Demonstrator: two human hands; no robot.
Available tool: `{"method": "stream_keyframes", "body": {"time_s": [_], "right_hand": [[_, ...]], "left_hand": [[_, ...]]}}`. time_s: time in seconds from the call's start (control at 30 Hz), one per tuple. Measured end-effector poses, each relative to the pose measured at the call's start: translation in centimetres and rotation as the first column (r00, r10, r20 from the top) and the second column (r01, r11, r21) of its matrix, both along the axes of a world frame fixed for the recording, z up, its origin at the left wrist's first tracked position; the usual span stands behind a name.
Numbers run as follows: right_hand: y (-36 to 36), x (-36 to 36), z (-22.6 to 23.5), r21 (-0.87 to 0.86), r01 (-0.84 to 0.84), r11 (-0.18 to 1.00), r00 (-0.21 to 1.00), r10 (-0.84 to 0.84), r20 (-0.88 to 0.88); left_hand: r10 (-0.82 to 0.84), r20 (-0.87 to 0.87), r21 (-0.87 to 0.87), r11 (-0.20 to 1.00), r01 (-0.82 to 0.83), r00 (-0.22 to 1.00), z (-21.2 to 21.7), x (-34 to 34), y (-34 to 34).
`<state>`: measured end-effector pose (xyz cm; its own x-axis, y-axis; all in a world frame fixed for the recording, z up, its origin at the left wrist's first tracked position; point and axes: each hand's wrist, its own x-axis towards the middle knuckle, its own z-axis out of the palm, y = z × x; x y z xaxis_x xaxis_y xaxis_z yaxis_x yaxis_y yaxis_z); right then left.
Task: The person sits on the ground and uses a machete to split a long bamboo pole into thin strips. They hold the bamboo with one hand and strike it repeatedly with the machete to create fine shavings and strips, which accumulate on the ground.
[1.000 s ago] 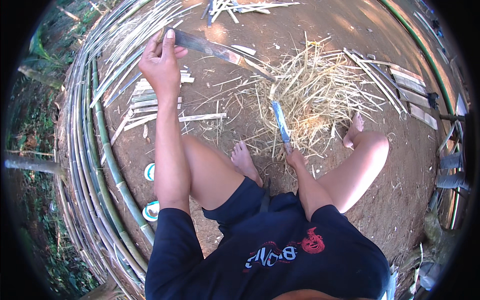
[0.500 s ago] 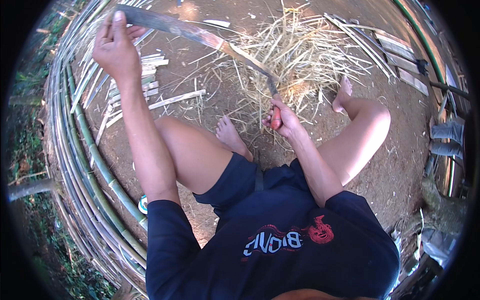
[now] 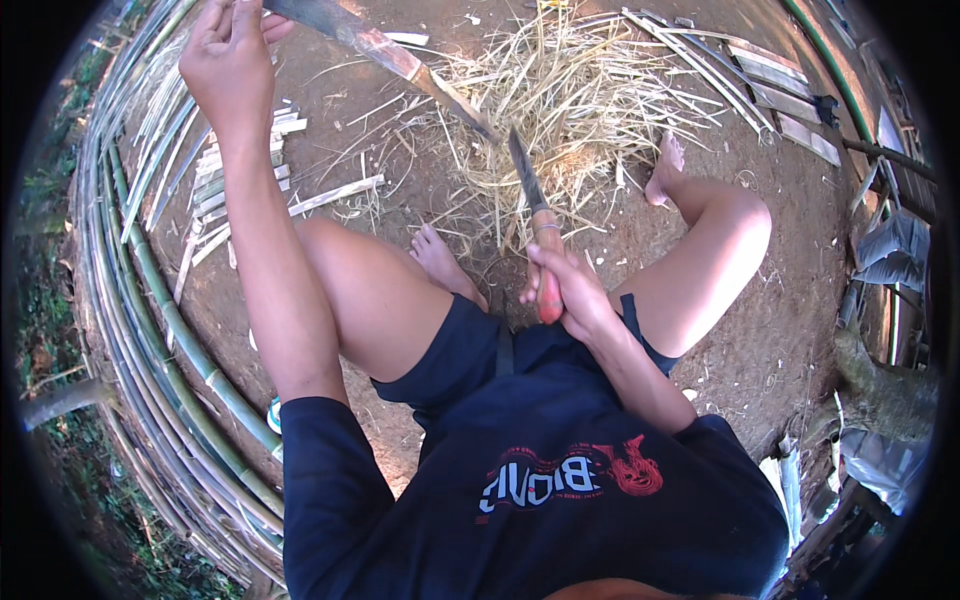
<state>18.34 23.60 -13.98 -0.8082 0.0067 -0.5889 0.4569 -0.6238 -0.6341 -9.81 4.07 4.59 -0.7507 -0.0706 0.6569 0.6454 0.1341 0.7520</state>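
Near the top left edge of the head view, my left hand (image 3: 232, 62) pinches one end of a long bamboo strip (image 3: 372, 48). The strip slants down to the right, dark grey by my hand, then reddish brown, with a pale ring and a narrow lighter tip. My right hand (image 3: 575, 280), in front of my lap, is wrapped round the handle of a knife (image 3: 542, 222). The handle is wooden with a red butt. Its dark narrow blade points up and away, its tip close to the strip's free end, with a small gap seen between them.
A heap of pale shavings (image 3: 590, 85) covers the ground beyond my feet. Cut slats (image 3: 232, 185) lie to the left, beside long green bamboo poles (image 3: 165, 290). Flat boards (image 3: 775, 90) lie at the far right. My bare legs are spread on both sides.
My right hand has drawn the knife back toward my lap, so the blade has come away from the strip. My left hand and the strip have risen slightly in view.
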Motion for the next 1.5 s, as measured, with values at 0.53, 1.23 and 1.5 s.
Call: {"method": "stream_keyframes", "body": {"time_s": [0.53, 1.23, 1.5], "right_hand": [[-1.2, -6.6, 8.2, 0.402, 0.234, 0.885, 0.82, 0.043, -0.571], [-2.1, -6.6, 7.7, 0.698, 0.182, 0.693, 0.856, 0.237, -0.459], [-1.1, -7.3, 2.3, 0.717, 0.057, 0.694, 0.952, 0.178, -0.248]], "left_hand": [[-0.327, 0.006, -0.209, 0.924, 0.321, 0.945, 1.7, 5.3, 2.0], [-0.23, -0.101, -0.202, 0.957, 0.206, 0.968, -0.1, 9.7, 1.3], [-0.171, -0.098, -0.208, 0.967, 0.148, 0.98, -0.7, 9.2, 0.6]]}}
